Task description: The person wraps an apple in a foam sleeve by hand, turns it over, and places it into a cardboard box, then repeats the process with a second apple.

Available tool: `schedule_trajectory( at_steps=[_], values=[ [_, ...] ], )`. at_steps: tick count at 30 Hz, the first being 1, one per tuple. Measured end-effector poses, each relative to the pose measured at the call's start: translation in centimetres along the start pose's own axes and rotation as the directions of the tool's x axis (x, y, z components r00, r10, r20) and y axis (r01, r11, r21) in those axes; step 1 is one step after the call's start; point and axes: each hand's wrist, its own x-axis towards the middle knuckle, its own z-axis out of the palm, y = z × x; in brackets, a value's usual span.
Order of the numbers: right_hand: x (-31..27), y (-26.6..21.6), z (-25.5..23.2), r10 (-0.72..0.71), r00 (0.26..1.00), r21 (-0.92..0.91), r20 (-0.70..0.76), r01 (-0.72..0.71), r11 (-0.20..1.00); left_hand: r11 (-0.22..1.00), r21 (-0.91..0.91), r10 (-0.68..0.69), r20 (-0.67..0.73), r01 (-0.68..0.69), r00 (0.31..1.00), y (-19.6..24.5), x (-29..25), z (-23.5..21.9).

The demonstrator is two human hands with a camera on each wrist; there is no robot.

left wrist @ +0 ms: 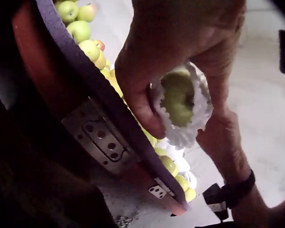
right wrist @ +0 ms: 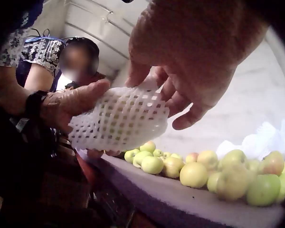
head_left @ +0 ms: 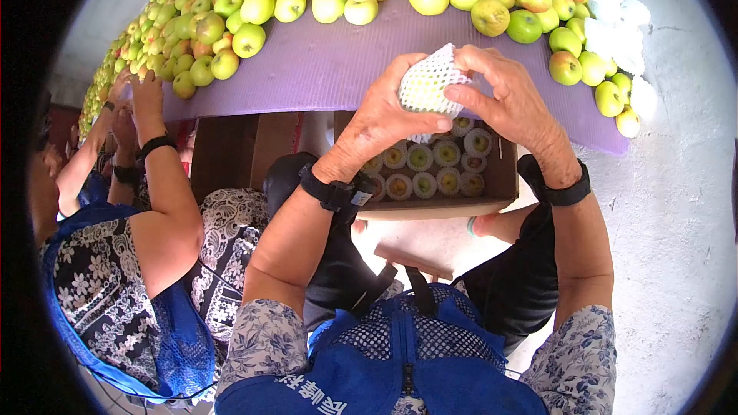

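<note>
A green apple (left wrist: 178, 99) in a white foam net (head_left: 427, 90) is held above the near edge of the purple-covered table. My left hand (head_left: 382, 107) grips it, thumb along its near side; the left wrist view shows the apple through the net's open end. My right hand (head_left: 503, 92) pinches the net's other side with thumb and fingers; in the right wrist view the right hand (right wrist: 194, 61) has its fingertips at the net's end (right wrist: 118, 121). Part of the left fingers is hidden behind the net.
Loose apples (head_left: 361, 9) cover the back of the purple table (head_left: 330, 58). Below its edge stands a cardboard box (head_left: 438, 207) with rows of netted apples. White foam nets (head_left: 615, 42) lie at the right. Another person (head_left: 127, 261) works at the left, beside a second box (head_left: 242, 146).
</note>
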Motion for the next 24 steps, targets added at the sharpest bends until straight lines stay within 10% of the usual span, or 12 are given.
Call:
schedule_trajectory(
  at_steps=[7,15,24],
  values=[
    [0.1,0.6,0.3,0.149,0.987,0.241,0.052,-0.157,0.958,0.936,-0.258,-0.228,0.078,0.241,0.970,-0.5,0.1,-0.7],
    [0.5,-0.9,3.0,-0.056,0.995,-0.027,-0.079,0.054,0.998,0.915,-0.356,-0.225,-0.063,0.189,0.972,-1.2,0.5,-1.2],
    [1.3,-1.1,5.0,0.004,0.986,-0.062,-0.168,-0.015,0.998,0.748,-0.646,-0.222,-0.033,0.149,0.974,-0.4,0.3,-1.9]
  ],
)
